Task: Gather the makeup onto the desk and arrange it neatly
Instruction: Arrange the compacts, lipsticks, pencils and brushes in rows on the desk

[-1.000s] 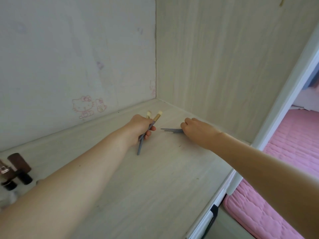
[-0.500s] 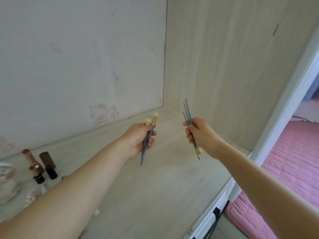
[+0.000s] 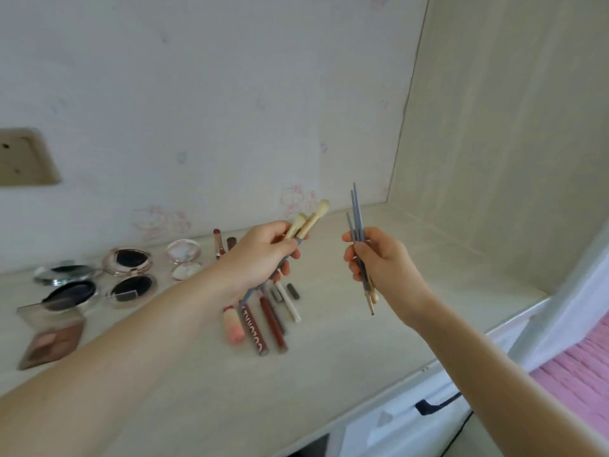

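Note:
My left hand (image 3: 260, 255) grips two makeup brushes (image 3: 309, 219) with pale bristle heads up and grey handles down. My right hand (image 3: 382, 258) grips a bundle of thin grey-handled brushes (image 3: 357, 212), their tips pointing down. Both hands hover above the pale wooden desk (image 3: 412, 308). Below my left hand lie lip glosses and pencils (image 3: 273, 321) in a row, with a pink tube (image 3: 232, 326) beside them. Further left are open round compacts (image 3: 130, 272), a shell-shaped compact (image 3: 183, 258), a lipstick (image 3: 218, 242) and an open eyeshadow palette (image 3: 49, 338).
A wall with faint cartoon stickers (image 3: 296, 197) backs the desk and a wooden side panel (image 3: 494, 127) closes its right end. A wall socket (image 3: 23, 156) sits at left. A drawer with a black handle (image 3: 435, 404) is under the desk edge; pink bedding (image 3: 576, 374) lies at right.
Both hands lifted their brushes off the desk and carried them left. The view swung left, bringing the compacts, palette and laid-out lip products into sight.

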Available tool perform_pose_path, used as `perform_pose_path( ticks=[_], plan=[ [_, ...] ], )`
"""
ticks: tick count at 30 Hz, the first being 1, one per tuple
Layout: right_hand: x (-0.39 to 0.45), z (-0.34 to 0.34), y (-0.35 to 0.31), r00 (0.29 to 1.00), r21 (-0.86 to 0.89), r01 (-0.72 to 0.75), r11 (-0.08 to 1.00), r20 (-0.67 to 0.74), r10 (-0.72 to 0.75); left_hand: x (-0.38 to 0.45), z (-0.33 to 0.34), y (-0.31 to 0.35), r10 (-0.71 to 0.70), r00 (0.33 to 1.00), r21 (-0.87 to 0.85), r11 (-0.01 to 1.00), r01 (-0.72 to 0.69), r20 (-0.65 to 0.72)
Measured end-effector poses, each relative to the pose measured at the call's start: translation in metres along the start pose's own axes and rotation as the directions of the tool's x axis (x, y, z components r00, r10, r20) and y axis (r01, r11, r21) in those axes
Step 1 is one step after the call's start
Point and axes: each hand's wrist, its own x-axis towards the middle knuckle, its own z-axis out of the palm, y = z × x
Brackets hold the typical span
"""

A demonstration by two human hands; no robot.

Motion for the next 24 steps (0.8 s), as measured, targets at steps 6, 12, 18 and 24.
perform_pose_path(
  ticks=[6, 12, 18, 24],
  plan=[
    [-0.024, 0.063, -0.016, 0.99, -0.045, 0.041, 0.998, 0.134, -0.035, -0.083, -0.067, -0.021, 0.016, 0.999, 0.333, 0.943, 0.0, -0.047],
    [-0.047, 0.123, -0.028, 0.971, -0.109, 0.055, 0.993, 0.239, -0.027, -0.15, -0.113, -0.045, -0.014, 0.993, 0.409, 0.91, 0.062, -0.12],
    [-0.073, 0.164, -0.03, 0.953, -0.024, 0.028, 0.999, 0.303, -0.02, -0.196, -0.135, -0.073, 0.017, 0.989, 0.53, 0.846, 0.064, -0.146],
    [-0.088, 0.186, -0.03, 0.95, -0.155, 0.087, 0.984, 0.31, -0.035, -0.223, -0.13, -0.1, 0.078, 0.994, 0.696, 0.718, -0.007, -0.07]
  ],
)
